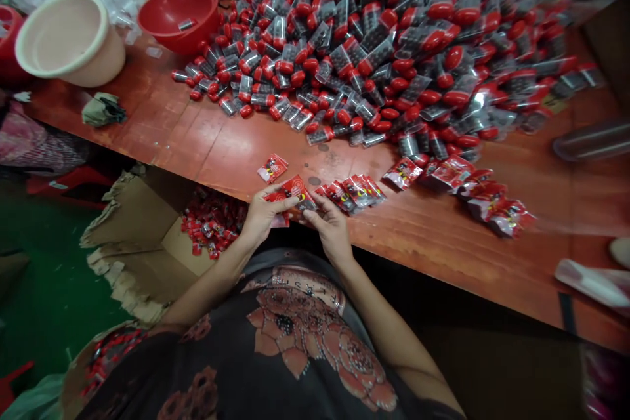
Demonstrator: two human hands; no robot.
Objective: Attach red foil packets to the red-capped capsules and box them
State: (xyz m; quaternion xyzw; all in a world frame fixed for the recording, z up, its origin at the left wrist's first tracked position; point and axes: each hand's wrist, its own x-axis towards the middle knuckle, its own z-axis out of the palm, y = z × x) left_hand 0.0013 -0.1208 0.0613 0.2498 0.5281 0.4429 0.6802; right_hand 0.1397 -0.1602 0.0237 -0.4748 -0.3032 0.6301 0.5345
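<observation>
My left hand (pixel 264 213) is closed on a few red printed packets (pixel 294 189), its thumb across their front, at the table's near edge. Facing it, my right hand (pixel 329 224) has thumb and fingers pinched at the right end of the same packets. Just beyond my right hand lies an overlapping row of red packets (pixel 361 191). Two or so flat red packets (pixel 272 168) rest on the table past my left hand. Farther right is another line of red packets (pixel 487 193). What lies under my fingers is partly hidden.
A large heap of clear tubes with red caps (pixel 364 39) covers the back of the red-brown table (pixel 207 144). A red bowl (pixel 180 16) and a cream tub (pixel 73 39) stand at the left. Below the edge, an open cardboard box (pixel 138 223) holds many small red items.
</observation>
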